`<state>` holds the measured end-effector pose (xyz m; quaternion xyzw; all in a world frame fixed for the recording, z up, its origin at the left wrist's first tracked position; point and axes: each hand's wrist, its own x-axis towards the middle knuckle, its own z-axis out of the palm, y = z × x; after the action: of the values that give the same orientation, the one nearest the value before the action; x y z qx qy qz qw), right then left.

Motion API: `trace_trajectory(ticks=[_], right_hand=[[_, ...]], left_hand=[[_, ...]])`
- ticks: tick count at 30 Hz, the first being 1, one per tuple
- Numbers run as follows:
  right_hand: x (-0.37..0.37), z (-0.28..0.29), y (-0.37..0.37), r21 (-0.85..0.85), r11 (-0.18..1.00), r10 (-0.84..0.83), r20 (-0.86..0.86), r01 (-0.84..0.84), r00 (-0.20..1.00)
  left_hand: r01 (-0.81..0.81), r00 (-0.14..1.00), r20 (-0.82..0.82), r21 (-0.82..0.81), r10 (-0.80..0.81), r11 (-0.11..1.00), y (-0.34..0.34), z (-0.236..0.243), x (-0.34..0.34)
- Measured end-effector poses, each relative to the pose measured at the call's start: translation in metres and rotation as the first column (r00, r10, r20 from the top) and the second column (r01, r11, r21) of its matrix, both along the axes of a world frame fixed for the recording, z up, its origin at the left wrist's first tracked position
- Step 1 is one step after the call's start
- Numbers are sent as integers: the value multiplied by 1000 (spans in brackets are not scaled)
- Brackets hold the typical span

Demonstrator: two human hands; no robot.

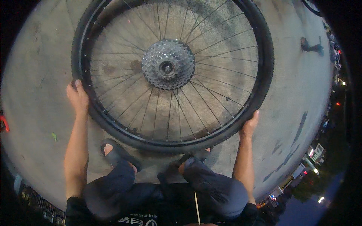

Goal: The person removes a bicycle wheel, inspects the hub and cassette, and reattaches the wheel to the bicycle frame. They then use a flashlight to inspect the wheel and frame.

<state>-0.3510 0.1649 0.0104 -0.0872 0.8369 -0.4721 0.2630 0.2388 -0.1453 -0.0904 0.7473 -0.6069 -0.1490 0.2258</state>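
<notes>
A bicycle wheel with a black knobby tyre [266, 60] fills the upper middle of the view, many thin spokes running to a silver multi-ring cassette [168, 51] at its hub. My left hand [78, 97] grips the tyre at its left side, thumb up along the rubber. My right hand [249, 124] holds the tyre at its lower right, its fingers mostly hidden behind it. Just below the wheel are my feet in dark sandals [117, 152], with dark trouser legs behind them. A thin pale stick [196, 205] juts up from the bottom edge.
Grey concrete ground [41, 75] surrounds the wheel, with a small green leaf [54, 136] and dark stains. A red object [4, 122] is at the far left edge, part of another black tyre [313, 9] at the top right. Distant lights and trees line the right rim.
</notes>
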Motion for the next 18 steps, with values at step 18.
trace_trajectory(ticks=[18], right_hand=[[27, 21, -20, -87, 994, 65, 20, -63, 998]], left_hand=[[21, 984, 176, 25, -25, 999, -1, 3, -4]])
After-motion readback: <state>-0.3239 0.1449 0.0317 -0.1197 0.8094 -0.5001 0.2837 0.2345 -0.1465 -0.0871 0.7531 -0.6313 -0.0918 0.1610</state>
